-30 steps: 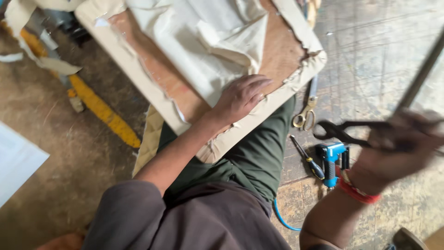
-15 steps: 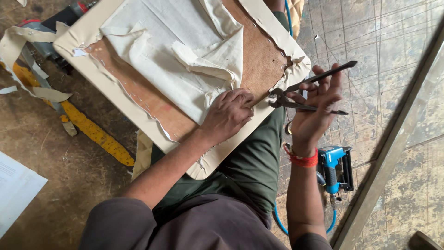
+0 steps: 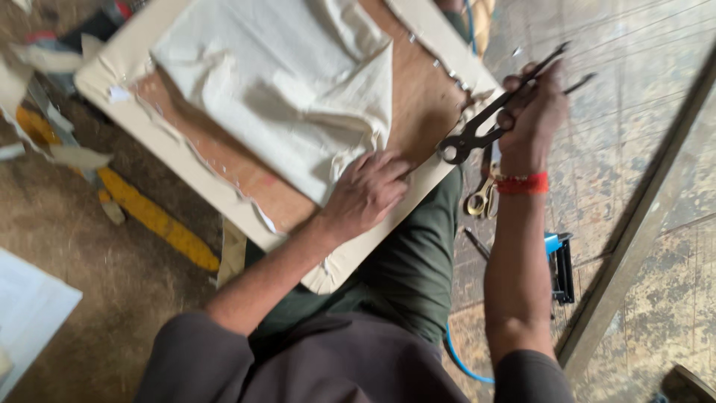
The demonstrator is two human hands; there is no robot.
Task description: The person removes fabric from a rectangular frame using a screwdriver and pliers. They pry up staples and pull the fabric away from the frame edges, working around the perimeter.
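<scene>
Since half a second ago your right hand [image 3: 531,112] has lifted the dark pincers [image 3: 492,123] a little up and off the panel's edge, so the round jaws now hang just beside the rim instead of at your left fingertips.

Nearest you, your dark green trouser leg [image 3: 406,269] props the upholstered panel [image 3: 418,112] from below, which keeps it tilted toward you. Your left hand [image 3: 365,190] lies flat on it, fingers spread and closed on nothing, pressing the cream fabric [image 3: 276,82] down on the brown board, a hold that looks meant to stop the loose cloth from sliding.

Beyond that, your right hand is curled shut around the long handles of the pincers, a red band [image 3: 520,183] on its wrist. The jaws point at the panel's near right edge, close to a row of small staples [image 3: 451,73] along the rim; I cannot tell whether they grip anything.

Farther out on the floor lie brass-handled scissors [image 3: 481,200], a blue staple gun [image 3: 559,265] on its blue hose [image 3: 462,362], and a yellow strip [image 3: 160,220] to your left.
</scene>
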